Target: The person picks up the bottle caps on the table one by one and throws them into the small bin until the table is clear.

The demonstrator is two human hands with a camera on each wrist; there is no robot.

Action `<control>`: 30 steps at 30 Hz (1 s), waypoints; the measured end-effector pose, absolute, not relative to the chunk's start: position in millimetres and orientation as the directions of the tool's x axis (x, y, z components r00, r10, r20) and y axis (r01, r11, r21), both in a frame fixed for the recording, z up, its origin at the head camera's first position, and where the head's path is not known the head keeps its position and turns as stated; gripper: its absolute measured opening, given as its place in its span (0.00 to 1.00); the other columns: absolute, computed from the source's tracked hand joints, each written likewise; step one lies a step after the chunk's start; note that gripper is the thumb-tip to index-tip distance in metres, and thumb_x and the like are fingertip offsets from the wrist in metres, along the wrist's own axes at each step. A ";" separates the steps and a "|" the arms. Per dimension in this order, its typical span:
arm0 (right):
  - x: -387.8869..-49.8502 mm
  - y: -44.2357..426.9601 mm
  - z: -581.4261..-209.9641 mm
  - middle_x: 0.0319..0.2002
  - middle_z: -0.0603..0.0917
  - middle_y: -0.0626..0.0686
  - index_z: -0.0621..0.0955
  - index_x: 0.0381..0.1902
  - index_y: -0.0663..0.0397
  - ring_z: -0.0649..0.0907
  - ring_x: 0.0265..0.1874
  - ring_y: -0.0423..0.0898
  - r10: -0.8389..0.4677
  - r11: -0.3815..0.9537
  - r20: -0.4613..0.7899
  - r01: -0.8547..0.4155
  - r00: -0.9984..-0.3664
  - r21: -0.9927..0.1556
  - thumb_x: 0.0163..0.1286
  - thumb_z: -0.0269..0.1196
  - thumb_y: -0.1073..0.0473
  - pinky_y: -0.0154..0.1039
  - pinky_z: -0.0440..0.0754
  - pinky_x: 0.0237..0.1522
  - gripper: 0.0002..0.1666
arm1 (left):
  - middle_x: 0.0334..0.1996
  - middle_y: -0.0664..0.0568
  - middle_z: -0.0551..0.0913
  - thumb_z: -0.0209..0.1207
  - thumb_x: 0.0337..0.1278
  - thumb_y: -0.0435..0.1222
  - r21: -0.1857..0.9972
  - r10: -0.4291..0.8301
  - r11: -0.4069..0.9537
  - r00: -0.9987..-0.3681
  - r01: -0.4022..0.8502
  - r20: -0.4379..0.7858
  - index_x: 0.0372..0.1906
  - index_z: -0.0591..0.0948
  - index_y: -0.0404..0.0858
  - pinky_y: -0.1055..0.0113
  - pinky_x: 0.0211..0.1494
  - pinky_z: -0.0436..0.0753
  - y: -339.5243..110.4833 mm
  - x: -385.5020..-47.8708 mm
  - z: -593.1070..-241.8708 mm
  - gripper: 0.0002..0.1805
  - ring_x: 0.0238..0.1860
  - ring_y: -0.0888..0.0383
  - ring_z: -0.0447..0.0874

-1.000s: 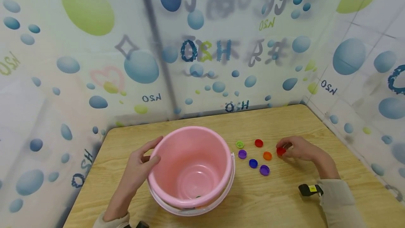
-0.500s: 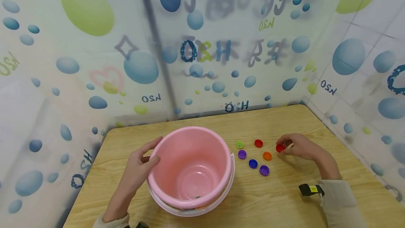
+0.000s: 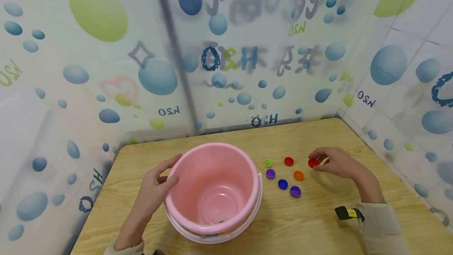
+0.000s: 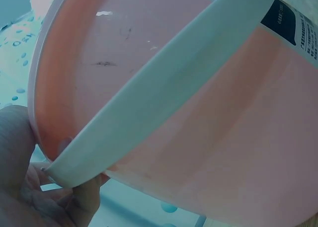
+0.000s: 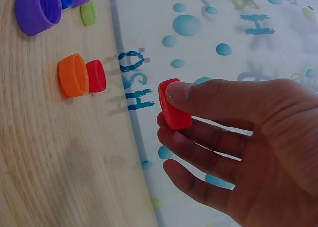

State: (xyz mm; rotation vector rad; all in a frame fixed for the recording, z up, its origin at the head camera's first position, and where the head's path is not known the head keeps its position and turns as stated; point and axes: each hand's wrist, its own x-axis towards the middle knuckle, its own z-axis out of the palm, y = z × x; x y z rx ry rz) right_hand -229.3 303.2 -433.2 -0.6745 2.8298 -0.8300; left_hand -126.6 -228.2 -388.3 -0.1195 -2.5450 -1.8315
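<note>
My left hand (image 3: 152, 192) grips the left rim of a pink bucket (image 3: 247, 164), thumb on the inner side; the left wrist view shows the pink wall (image 4: 223, 137) and pale handle (image 4: 149, 98) beside that hand (image 4: 30, 172). Between thumb and fingers my right hand (image 3: 336, 162) pinches a red cap (image 3: 313, 163), seen closer as a red cap (image 5: 175, 105) in the right wrist view. Left of that hand lie an orange cap (image 3: 299, 175) and another red cap (image 3: 288, 161).
A green cap (image 3: 267, 163), two purple caps (image 3: 270, 174) and a blue cap (image 3: 282, 184) lie right of the bucket on the wooden table (image 3: 318, 219). Small coloured bits show low inside the bucket. A patterned curtain (image 3: 219, 101) stands behind the table.
The right hand has raised the pinched red cap slightly from where it was near the table. The left hand and bucket look unmoved.
</note>
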 end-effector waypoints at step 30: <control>-218.4 294.1 -413.0 0.44 0.89 0.49 0.85 0.52 0.60 0.85 0.43 0.45 -0.451 0.751 0.053 -0.411 -0.891 -0.517 0.64 0.73 0.59 0.36 0.86 0.45 0.20 | 0.66 0.38 0.77 0.57 0.69 0.31 0.945 0.049 0.323 -0.998 0.059 0.046 0.75 0.72 0.42 0.58 0.33 0.90 -227.1 -126.3 -386.4 0.30 0.37 0.49 0.93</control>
